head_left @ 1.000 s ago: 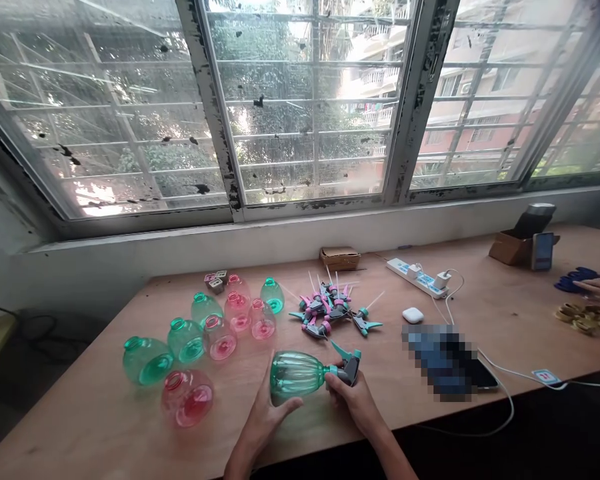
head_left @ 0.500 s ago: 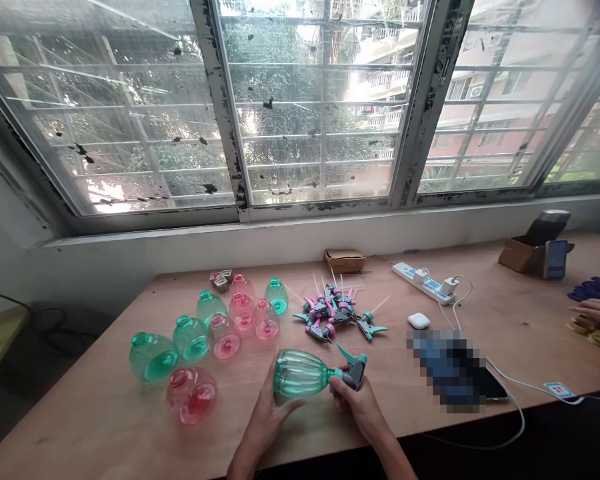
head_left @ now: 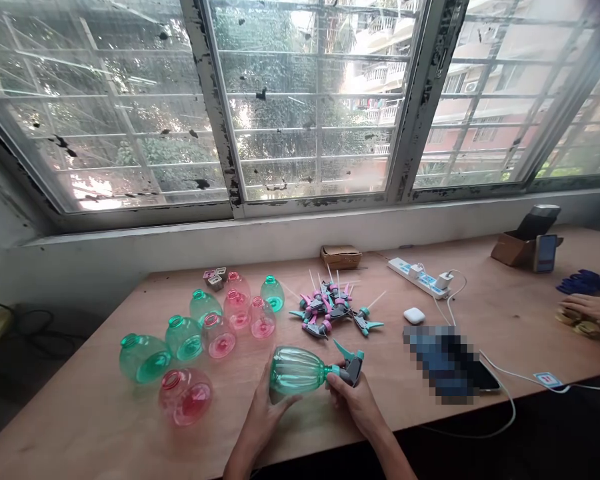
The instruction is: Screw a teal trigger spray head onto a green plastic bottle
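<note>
A green ribbed spray bottle [head_left: 296, 371] lies sideways just above the wooden table [head_left: 510, 313], near its front edge. My left hand [head_left: 265, 413] cups the bottle's round base, fingers wrapped round it. My right hand [head_left: 355, 399] grips the grey and teal trigger head [head_left: 349, 365] at the bottle's neck. To the left stand several headless green and pink bottles [head_left: 205, 323], with one pink bottle [head_left: 186, 395] closest to me. A pile of pink and teal trigger heads [head_left: 330, 308] with white dip tubes lies behind the held bottle.
A power strip [head_left: 420, 276] with a plugged charger and cable, a white earbud case [head_left: 413, 315] and a blurred phone [head_left: 445, 361] lie to the right. A small cardboard box [head_left: 340, 256] sits by the window wall. Another person's hand [head_left: 587, 308] rests at the far right edge.
Both hands still hold the bottle and trigger head in the same place; only the camera view shifted slightly. The other person's hand at the right edge moved a little.
</note>
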`<state>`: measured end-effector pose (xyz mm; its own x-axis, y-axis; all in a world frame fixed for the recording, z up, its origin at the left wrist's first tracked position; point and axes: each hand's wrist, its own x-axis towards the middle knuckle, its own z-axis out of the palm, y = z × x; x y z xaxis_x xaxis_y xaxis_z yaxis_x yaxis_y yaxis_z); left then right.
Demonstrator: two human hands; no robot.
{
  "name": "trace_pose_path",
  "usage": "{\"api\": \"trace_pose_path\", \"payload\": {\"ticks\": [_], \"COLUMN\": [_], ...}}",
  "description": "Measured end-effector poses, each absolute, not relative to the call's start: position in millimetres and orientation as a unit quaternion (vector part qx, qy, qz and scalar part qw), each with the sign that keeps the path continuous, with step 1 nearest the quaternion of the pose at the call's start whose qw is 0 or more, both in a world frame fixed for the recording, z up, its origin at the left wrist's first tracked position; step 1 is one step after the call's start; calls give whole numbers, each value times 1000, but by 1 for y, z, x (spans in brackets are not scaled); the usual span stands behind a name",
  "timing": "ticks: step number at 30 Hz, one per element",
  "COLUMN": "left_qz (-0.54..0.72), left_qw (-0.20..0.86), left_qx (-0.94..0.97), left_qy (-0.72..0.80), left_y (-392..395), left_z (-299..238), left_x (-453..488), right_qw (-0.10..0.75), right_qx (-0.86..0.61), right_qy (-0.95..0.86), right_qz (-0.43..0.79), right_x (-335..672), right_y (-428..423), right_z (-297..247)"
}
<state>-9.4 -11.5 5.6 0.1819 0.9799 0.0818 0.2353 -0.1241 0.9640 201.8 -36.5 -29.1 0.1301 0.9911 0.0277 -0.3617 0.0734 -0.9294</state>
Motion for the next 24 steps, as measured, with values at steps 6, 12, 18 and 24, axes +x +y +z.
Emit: {"api": "trace_pose_path", "payload": {"ticks": [6, 12, 18, 24], "left_qz": [398, 393, 367, 400], "left_qw": [456, 416, 435, 391], "left_qx": [644, 653, 652, 648], "left_qy": [469, 496, 501, 517], "left_y": [-11, -12, -11, -8], "left_z": [9, 7, 8, -1], "left_x": [-13, -11, -12, -15], "right_qw": [635, 642, 637, 642], "right_qx": [-418, -426, -428, -424], "right_qy": [-370, -360, -375, -367], "right_qz": [535, 525, 520, 523], "right_x": [202, 201, 200, 199], "right_y": [-35, -35, -35, -34], "right_z": [-28, -27, -29, -28]}}
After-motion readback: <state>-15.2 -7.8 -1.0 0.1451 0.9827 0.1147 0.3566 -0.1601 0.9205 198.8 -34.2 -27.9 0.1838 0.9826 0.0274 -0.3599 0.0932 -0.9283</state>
